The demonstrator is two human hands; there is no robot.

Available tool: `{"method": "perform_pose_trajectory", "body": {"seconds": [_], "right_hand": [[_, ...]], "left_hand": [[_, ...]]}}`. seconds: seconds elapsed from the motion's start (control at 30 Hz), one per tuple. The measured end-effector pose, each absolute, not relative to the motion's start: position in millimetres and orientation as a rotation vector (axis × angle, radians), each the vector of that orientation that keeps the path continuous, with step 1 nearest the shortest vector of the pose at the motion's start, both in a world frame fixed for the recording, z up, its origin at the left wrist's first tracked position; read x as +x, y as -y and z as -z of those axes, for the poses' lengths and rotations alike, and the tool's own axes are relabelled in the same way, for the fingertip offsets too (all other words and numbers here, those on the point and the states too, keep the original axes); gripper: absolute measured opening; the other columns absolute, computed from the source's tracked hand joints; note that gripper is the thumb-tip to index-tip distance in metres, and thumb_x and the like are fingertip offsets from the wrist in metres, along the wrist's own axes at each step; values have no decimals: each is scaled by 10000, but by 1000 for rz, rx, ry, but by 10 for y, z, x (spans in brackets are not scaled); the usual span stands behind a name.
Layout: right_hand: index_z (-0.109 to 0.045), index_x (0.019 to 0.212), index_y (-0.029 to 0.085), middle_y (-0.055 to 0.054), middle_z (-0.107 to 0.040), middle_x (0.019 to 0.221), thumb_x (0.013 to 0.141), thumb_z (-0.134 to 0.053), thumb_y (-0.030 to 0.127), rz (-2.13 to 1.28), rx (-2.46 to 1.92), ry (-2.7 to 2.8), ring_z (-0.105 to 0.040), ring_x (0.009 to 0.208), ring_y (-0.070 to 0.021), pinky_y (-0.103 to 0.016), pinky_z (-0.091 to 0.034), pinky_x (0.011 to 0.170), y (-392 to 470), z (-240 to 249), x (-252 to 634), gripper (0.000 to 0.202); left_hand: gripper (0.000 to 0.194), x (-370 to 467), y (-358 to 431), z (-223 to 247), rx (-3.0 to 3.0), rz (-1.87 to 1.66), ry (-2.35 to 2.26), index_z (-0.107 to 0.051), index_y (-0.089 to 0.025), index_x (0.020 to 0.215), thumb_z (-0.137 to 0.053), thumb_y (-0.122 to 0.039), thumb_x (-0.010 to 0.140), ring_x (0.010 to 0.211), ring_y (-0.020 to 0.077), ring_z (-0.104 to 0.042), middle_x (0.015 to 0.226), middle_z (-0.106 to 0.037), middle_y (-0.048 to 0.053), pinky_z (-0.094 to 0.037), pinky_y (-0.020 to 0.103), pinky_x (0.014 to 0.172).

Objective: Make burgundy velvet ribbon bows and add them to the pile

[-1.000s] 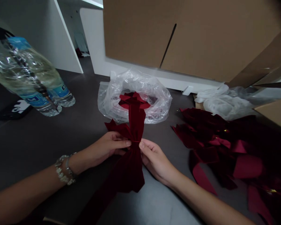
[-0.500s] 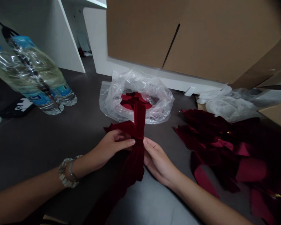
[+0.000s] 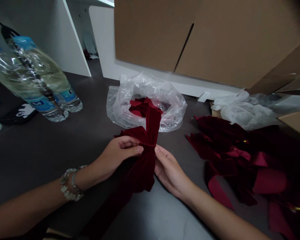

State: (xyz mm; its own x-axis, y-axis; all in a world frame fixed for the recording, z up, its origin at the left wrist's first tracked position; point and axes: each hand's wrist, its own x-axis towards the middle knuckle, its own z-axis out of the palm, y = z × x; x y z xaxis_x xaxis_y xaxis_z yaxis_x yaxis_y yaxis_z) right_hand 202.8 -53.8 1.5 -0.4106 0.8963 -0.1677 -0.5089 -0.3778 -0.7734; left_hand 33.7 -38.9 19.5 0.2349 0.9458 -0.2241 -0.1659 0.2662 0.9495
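A dark red velvet bow [image 3: 142,170] is held between my two hands above the desk, gathered narrow at its middle. My left hand [image 3: 123,150] pinches its left side near the gathered middle, thumb on top. With thumb and fingertips, my right hand [image 3: 168,166] grips the middle from the right. One loop points up toward the plastic bag, another goes left behind my left fingers, and a long tail hangs toward me. Just beyond stands an open clear plastic bag [image 3: 173,115] with red velvet pieces [image 3: 140,106] inside.
Several dark red bows [image 3: 230,160] lie piled on the right, some with small gold bits. Two tall water bottles [image 3: 45,80] stand at the left beside a black phone [image 3: 17,115]. A large cardboard box [image 3: 210,43] is at the back, with crumpled plastic [image 3: 247,111] near it.
The bow's upper loop has tilted slightly right and its lower part has spread out. My fingers have drawn a little apart at the gathered middle.
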Motion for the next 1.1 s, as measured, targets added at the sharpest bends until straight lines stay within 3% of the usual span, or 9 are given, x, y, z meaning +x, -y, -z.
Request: {"method": "perform_pose_trajectory", "body": {"seconds": [0.33,0.47,0.77,0.9,1.1], "right_hand": [[-689,979,202,-33,-708,933,847,-637,392,-1864,-749,831,-630,851,-135,-264,-473,843,539,18,2034,237],[-675,963,207,-34,-698,916,830,-650,399,-1843,-778,827,-627,828,-151,-287,-480,813,543,10,2024,235],[-617,859,230,24,-627,785,752,-729,391,-1586,-966,865,-550,691,-120,-249,-437,681,599,45,1974,223],[-596,828,220,39,-578,715,739,-735,397,-1466,-1026,923,-511,639,-107,-233,-418,633,604,35,1975,243],[-569,871,232,13,-605,829,741,-740,336,-1476,-976,908,-550,749,-124,-241,-443,701,594,40,1970,239]], "left_hand": [[182,340,386,-233,896,-1020,-916,-673,-164,818,-781,-178,672,778,101,-613,800,-685,-18,-463,219,790],[223,339,387,-256,893,-983,-902,-675,-165,874,-772,-204,677,844,137,-630,873,-700,9,-469,258,831],[202,324,406,-245,1305,-899,-1236,-696,-156,740,-752,-341,683,641,160,-620,679,-688,16,-447,242,599],[169,329,428,-281,1247,-926,-1260,-706,-166,762,-769,-285,660,680,177,-651,718,-718,21,-478,250,630],[135,366,436,-316,1168,-966,-1239,-708,-174,759,-772,-218,649,731,190,-679,736,-731,13,-515,267,703]]}}
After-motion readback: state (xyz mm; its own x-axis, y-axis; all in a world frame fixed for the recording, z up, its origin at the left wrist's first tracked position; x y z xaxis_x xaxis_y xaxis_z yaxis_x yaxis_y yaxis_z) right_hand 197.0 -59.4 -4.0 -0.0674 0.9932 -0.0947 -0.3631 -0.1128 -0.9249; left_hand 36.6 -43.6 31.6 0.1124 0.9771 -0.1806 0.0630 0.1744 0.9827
